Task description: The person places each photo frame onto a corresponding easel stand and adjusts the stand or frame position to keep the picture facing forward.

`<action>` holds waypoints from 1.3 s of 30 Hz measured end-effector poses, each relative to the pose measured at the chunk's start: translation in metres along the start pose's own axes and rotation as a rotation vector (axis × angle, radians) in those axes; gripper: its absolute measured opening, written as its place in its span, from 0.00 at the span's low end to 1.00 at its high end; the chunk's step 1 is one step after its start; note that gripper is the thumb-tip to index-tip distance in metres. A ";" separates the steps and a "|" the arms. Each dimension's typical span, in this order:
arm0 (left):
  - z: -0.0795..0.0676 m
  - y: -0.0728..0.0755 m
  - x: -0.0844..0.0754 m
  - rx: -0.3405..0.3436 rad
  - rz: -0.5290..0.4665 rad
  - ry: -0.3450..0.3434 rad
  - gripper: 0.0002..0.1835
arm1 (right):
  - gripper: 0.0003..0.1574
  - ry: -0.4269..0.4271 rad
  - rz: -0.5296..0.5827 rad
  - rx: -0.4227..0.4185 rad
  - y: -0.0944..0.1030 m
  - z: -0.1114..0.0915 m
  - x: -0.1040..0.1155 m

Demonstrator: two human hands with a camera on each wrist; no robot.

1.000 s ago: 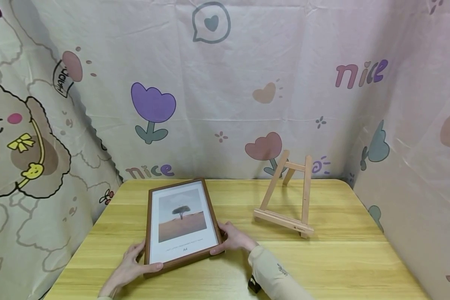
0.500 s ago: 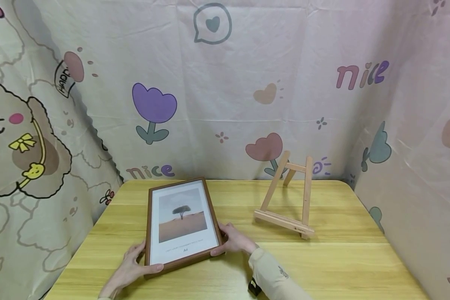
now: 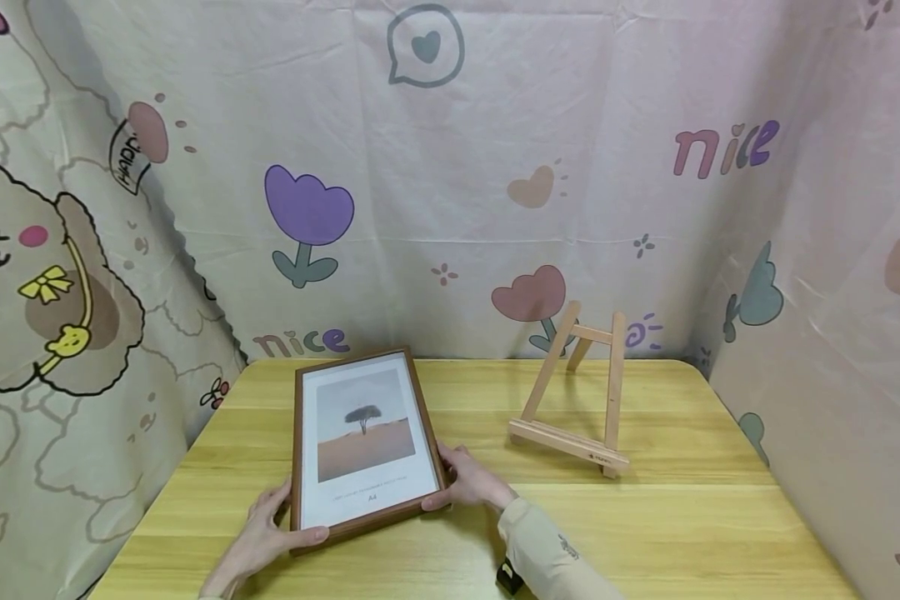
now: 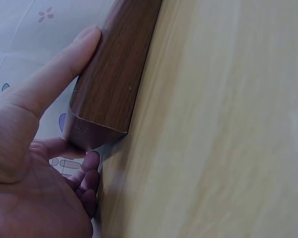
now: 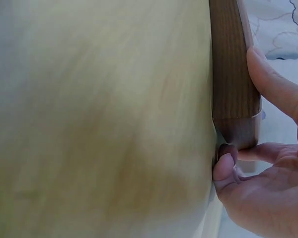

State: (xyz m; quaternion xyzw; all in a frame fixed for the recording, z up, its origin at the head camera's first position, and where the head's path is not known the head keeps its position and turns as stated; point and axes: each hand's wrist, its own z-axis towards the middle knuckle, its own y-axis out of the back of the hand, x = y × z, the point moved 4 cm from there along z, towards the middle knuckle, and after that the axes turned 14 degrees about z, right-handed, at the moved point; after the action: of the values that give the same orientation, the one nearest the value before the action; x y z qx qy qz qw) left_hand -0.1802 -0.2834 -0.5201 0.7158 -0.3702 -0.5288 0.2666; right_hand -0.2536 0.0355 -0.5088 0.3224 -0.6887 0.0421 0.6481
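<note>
A brown wooden picture frame [image 3: 363, 429] with a tree print tilts up at its far end, its near edge low at the table. My left hand [image 3: 258, 533] grips its near left corner, thumb on the front edge and fingers along the side. At the near right corner my right hand [image 3: 468, 481] holds it the same way. The left wrist view shows the thumb on the brown frame [image 4: 114, 69] and fingertips curled under the corner. In the right wrist view the fingertips tuck beneath the other corner of the frame [image 5: 236, 74].
To the right, a small wooden easel [image 3: 570, 442] stands on the wooden table [image 3: 682, 517]. A printed cloth [image 3: 435, 167] hangs behind the table and along both sides. Under the right sleeve [image 3: 547, 542] sits a small black object [image 3: 507, 575].
The picture frame's far edge has risen slightly, while its near edge stays where it was. Both hands keep their grip at the corners. The easel has not moved.
</note>
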 end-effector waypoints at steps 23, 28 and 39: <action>-0.002 -0.001 -0.010 -0.103 -0.104 -0.187 0.61 | 0.65 0.164 0.040 0.034 0.001 0.002 0.004; -0.001 -0.003 -0.011 -0.122 -0.083 -0.163 0.61 | 0.67 0.201 0.046 0.019 0.002 0.001 0.005; -0.004 -0.004 -0.011 -0.148 -0.120 -0.103 0.64 | 0.65 0.308 0.056 0.000 0.003 0.002 0.010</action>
State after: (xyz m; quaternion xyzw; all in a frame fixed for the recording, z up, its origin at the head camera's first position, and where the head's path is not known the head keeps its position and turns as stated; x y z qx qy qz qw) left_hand -0.1776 -0.2723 -0.5160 0.6870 -0.2997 -0.6056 0.2672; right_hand -0.2560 0.0331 -0.4982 0.2929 -0.5899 0.1092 0.7445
